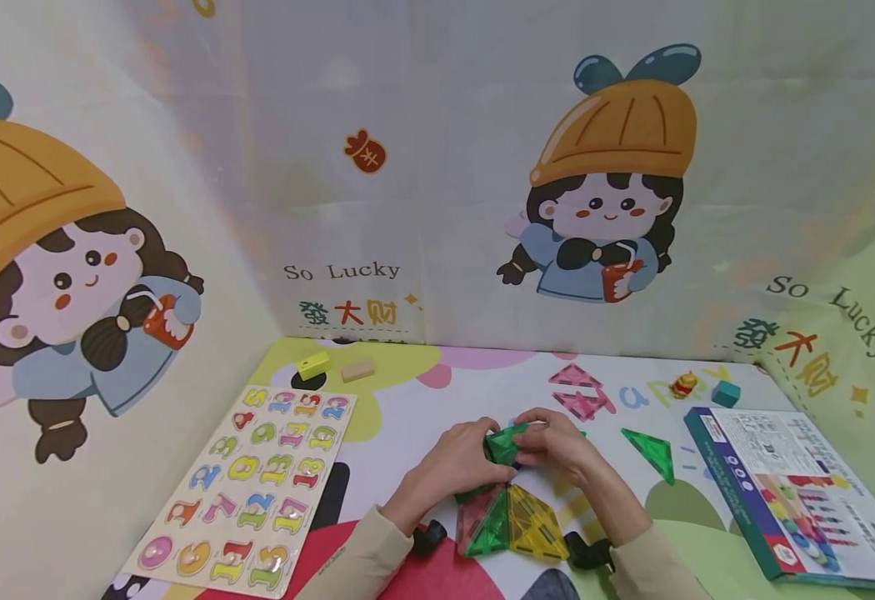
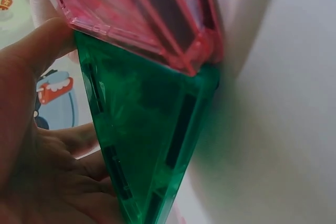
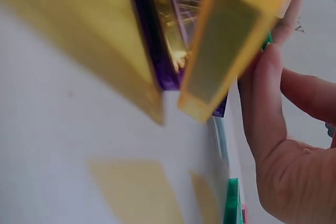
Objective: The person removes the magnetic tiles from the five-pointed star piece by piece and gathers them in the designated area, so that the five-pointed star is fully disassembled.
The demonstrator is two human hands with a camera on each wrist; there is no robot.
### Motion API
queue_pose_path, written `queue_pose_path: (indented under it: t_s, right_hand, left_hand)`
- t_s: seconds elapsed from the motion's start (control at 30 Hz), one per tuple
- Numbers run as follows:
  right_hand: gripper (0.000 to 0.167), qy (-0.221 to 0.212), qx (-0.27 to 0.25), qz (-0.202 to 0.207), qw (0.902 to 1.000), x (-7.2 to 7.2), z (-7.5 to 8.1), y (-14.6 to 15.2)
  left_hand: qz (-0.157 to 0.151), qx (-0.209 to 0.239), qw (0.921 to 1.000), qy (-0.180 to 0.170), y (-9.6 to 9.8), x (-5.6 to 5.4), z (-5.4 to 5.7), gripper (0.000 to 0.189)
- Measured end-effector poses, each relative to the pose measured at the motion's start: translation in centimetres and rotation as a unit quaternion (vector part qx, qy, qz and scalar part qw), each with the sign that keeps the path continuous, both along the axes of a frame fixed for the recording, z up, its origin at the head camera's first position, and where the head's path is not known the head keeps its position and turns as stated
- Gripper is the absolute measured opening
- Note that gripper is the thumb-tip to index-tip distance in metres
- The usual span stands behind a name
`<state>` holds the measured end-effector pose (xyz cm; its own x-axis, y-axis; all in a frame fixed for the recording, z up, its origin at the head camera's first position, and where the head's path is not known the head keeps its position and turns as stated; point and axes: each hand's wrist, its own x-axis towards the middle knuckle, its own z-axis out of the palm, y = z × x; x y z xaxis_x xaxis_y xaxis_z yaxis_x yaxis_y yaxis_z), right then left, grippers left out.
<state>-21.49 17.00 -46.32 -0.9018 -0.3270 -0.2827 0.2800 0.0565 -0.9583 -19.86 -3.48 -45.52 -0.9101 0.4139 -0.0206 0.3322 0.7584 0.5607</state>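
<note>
Both hands are at a small structure of translucent magnetic tiles on the table. My left hand (image 1: 456, 457) curls round its left side, with the thumb near the front and the fingers on a green triangular magnetic tile (image 1: 503, 447). From the other side my right hand (image 1: 556, 443) pinches the same green tile at its upper edge. Below the hands stand a pink and green part (image 1: 488, 518) and a yellow tile (image 1: 533, 521). The left wrist view shows a pink tile (image 2: 121, 3) against a green tile (image 2: 147, 114). A purple tile (image 3: 157, 51) appears behind yellow in the right wrist view.
A number puzzle board (image 1: 250, 467) lies to the left, with yellow (image 1: 313, 365) and wooden (image 1: 357, 371) blocks behind it. Pink tiles (image 1: 580, 404) and a green triangle (image 1: 651, 454) lie beyond the right hand. At right are a box (image 1: 805, 500), a figurine (image 1: 682, 384) and a teal cube (image 1: 726, 393).
</note>
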Motion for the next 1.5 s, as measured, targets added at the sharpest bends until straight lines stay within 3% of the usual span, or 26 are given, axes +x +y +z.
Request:
queue_pose_path:
  t_s: [0.37,0.73,1.07,1.23,1.37,1.5]
  right_hand:
    - [0.030,-0.026,-0.017,0.006,0.9995,0.1,-0.1,-0.1]
    - [0.026,-0.026,-0.059,0.044,0.9970,0.3,-0.3,0.2]
    - [0.027,-0.033,-0.078,-0.004,0.9964,0.6,0.0,0.4]
    - [0.030,0.027,-0.003,-0.064,0.9976,1.2,1.3,1.8]
    - [0.027,0.068,0.090,-0.120,0.9863,2.0,2.0,4.1]
    - [0.024,0.069,0.143,-0.158,0.9746,3.3,2.0,7.1]
  left_hand:
    - [0.004,0.002,1.0000,0.003,-0.2,-0.2,-0.3,0.068]
    - [0.008,0.003,0.9999,-0.009,-0.3,-0.2,-0.1,0.072]
    - [0.004,0.009,0.9996,-0.025,-0.3,-0.2,0.0,0.069]
    - [-0.005,0.001,0.9998,-0.021,0.0,0.0,0.0,0.068]
    - [-0.014,-0.010,0.9998,-0.011,-0.1,0.2,0.2,0.066]
    - [-0.015,-0.015,0.9997,-0.011,-0.4,0.3,0.3,0.064]
